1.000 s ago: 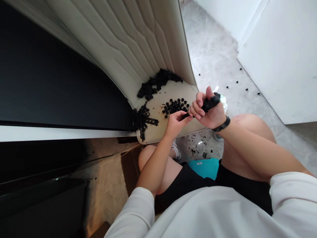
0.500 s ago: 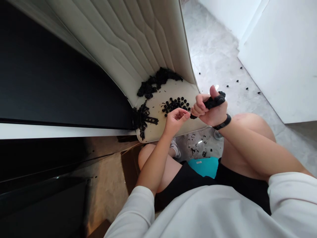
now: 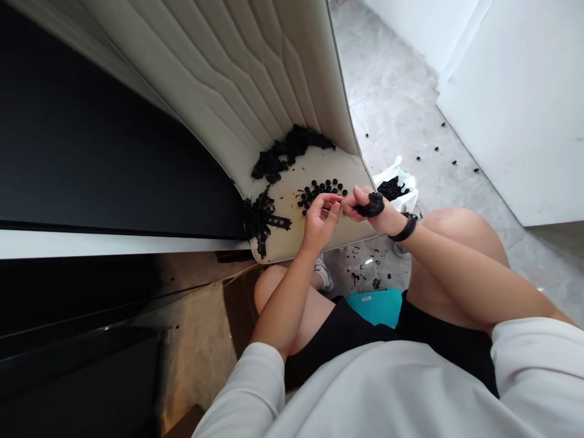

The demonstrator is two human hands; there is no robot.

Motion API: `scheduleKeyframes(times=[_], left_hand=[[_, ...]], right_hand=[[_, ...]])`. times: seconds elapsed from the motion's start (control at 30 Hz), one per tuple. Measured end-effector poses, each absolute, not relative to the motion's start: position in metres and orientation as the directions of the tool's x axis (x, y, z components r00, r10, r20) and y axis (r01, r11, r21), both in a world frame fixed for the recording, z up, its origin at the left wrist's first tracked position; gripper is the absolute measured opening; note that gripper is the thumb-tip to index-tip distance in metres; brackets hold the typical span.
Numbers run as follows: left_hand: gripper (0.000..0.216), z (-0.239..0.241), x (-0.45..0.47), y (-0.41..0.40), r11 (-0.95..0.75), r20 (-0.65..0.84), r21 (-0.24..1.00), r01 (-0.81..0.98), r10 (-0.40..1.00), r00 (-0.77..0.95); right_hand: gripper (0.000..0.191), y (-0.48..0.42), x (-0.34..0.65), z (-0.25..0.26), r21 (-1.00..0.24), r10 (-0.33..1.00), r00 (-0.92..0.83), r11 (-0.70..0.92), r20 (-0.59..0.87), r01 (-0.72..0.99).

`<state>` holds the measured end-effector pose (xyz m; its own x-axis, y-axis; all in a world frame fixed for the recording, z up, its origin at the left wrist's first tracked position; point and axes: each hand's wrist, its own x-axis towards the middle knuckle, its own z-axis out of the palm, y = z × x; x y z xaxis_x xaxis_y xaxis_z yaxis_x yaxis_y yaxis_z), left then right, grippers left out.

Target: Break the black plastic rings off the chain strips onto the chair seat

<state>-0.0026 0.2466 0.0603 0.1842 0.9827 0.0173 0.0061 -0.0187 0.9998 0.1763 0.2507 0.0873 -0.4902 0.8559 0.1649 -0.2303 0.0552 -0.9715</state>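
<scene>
Both hands meet above the front of a cream padded chair seat (image 3: 283, 246). My right hand (image 3: 381, 214), with a black band on its wrist, is closed around a bunched black rubbery piece (image 3: 371, 205) that bulges out beside the thumb. My left hand (image 3: 320, 224) has its fingertips pinched against the right fingertips; anything between them is too small to make out. Just beyond the hands lie several small round black pieces (image 3: 327, 184) in a loose group on the seat. Part of that group is hidden behind my left hand.
Crumpled black sheet scraps (image 3: 292, 146) lie against the backrest, and perforated black strips (image 3: 269, 219) at the seat's left edge. A white plastic bag (image 3: 410, 199) holding black pieces stands right of the seat. Black bits (image 3: 376, 283) litter the floor; a dark panel (image 3: 114, 146) rises at left.
My right hand has moved left and slightly down, turning so less of the black rubbery piece shows. The white bag behind it has come into view. My left hand has shifted slightly.
</scene>
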Motion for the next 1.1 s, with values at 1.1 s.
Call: scheduleKeyframes(times=[1.1], left_hand=[[0.052, 0.059, -0.024, 0.256, -0.597, 0.489, 0.77, 0.225, 0.779, 0.392]], right_hand=[[0.012, 0.254, 0.17, 0.076, -0.916, 0.917, -0.396, 0.202, 0.053, 0.346]])
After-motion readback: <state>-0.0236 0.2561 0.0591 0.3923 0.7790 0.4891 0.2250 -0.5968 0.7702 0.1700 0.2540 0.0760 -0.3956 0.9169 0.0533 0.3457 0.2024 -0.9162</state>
